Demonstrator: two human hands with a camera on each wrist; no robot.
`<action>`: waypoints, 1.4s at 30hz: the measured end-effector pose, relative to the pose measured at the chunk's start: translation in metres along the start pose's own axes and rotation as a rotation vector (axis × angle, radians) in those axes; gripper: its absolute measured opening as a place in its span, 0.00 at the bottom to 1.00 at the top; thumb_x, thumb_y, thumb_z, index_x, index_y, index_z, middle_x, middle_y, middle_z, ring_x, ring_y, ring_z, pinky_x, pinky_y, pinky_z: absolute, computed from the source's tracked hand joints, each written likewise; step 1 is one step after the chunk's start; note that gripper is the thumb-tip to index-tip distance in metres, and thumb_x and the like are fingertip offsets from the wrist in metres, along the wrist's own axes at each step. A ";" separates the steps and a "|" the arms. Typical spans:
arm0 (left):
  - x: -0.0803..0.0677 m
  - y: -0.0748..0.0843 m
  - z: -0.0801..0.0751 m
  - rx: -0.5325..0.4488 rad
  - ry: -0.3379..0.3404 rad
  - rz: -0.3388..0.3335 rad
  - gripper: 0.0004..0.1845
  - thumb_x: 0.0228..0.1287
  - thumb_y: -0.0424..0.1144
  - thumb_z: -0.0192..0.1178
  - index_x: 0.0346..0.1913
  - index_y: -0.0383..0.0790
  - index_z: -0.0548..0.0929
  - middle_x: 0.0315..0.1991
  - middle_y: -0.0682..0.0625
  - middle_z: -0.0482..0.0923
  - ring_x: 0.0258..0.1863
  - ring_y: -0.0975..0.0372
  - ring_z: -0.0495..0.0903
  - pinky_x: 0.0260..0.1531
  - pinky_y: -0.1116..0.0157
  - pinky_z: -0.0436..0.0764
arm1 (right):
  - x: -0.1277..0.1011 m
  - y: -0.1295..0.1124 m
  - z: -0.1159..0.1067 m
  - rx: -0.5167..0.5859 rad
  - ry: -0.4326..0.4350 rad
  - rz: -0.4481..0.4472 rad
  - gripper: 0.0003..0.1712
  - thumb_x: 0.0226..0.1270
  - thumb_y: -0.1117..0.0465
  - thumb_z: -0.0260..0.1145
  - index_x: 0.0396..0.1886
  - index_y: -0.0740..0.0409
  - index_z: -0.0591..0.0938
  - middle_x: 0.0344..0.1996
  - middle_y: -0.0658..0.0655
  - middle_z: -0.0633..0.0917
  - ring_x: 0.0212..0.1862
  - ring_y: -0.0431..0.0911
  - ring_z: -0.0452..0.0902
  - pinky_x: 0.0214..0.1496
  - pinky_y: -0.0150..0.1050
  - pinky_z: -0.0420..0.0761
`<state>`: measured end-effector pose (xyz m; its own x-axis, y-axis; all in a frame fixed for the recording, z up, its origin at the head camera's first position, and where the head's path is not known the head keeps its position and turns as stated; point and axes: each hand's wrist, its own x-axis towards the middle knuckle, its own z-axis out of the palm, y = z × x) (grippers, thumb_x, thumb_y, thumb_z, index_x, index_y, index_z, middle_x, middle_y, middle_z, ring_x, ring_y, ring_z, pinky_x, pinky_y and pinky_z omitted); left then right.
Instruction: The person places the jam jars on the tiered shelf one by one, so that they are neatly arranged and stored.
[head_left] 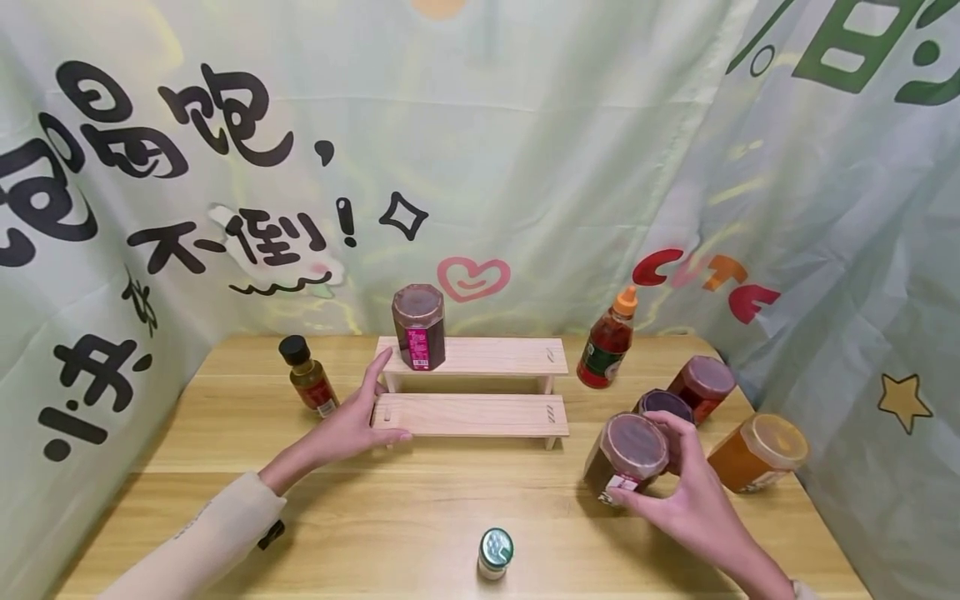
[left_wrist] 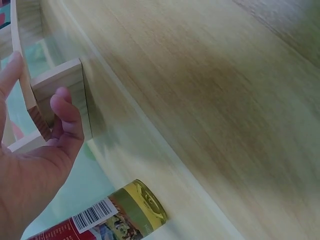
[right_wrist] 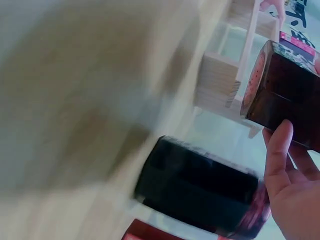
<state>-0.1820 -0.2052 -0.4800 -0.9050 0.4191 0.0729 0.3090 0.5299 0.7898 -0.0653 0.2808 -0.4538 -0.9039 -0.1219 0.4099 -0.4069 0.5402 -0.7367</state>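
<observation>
My left hand (head_left: 348, 425) grips the left end of a two-step wooden rack (head_left: 472, 415), its thumb and fingers around the lower board, as the left wrist view also shows. At the right, my right hand (head_left: 697, 504) holds a dark, faceted jar (head_left: 626, 458) with a pale lid, thumb and fingers around its sides. In the right wrist view that held jar (right_wrist: 287, 87) is raised off the table. Another dark jar (head_left: 662, 404) stands right behind it, partly hidden. On the rack's upper step, at its left end, sits a dark jar with a pink label (head_left: 417, 329).
A sauce bottle with a black cap (head_left: 307, 379) stands left of the rack. To the rack's right are a red sauce bottle (head_left: 603, 346), a red jar (head_left: 701, 387) and an orange jar (head_left: 757, 454). A small green-capped shaker (head_left: 495, 554) stands near the front. Printed cloth (head_left: 570, 167) hangs behind.
</observation>
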 end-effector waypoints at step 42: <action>0.000 -0.005 0.003 0.062 0.057 0.030 0.72 0.61 0.54 0.84 0.90 0.62 0.35 0.48 0.43 0.79 0.34 0.59 0.82 0.38 0.53 0.82 | 0.104 -0.028 0.053 0.182 -0.016 -0.070 0.63 0.52 0.70 0.90 0.81 0.53 0.61 0.61 0.59 0.84 0.54 0.46 0.84 0.51 0.34 0.83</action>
<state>-0.1832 -0.2057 -0.4859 -0.9099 0.3934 0.1318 0.3518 0.5631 0.7478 -0.1545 0.2090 -0.4191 -0.8738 -0.1679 0.4563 -0.4849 0.3709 -0.7921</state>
